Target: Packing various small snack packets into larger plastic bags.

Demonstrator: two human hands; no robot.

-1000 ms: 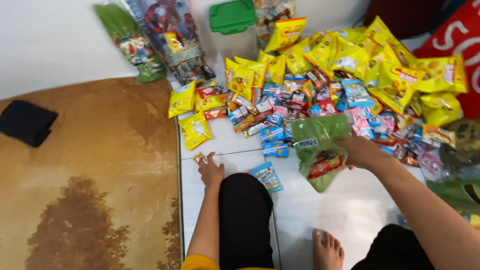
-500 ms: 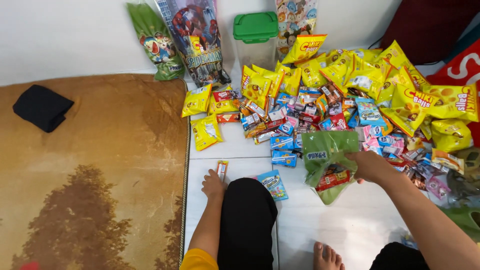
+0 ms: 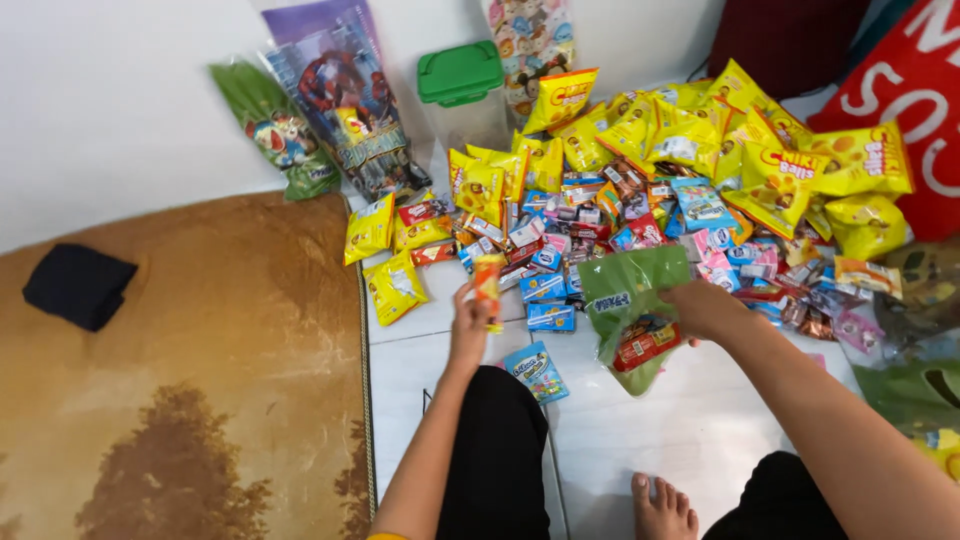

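Observation:
My left hand [image 3: 468, 325] is raised above the white tiled floor and grips a small orange and yellow snack stick [image 3: 488, 286], held upright. My right hand [image 3: 703, 306] pinches the top edge of a green plastic bag [image 3: 628, 300] that hangs open with red snack packets showing inside. Just below my left hand a small blue candy packet [image 3: 534, 370] lies on the tiles. Beyond both hands spreads a heap of small snack packets [image 3: 600, 215] in blue, red and pink.
Several yellow snack bags [image 3: 760, 150] pile up at the back right. A green-lidded clear container [image 3: 462, 85] and printed party bags [image 3: 340, 95] lean on the white wall. A brown rug [image 3: 180, 380] with a black cloth [image 3: 78, 285] lies left. My knees and a bare foot [image 3: 662, 508] sit below.
My left hand picked the snack stick off the tiles and lifted it up and to the right, toward the green bag. My right hand kept holding the bag.

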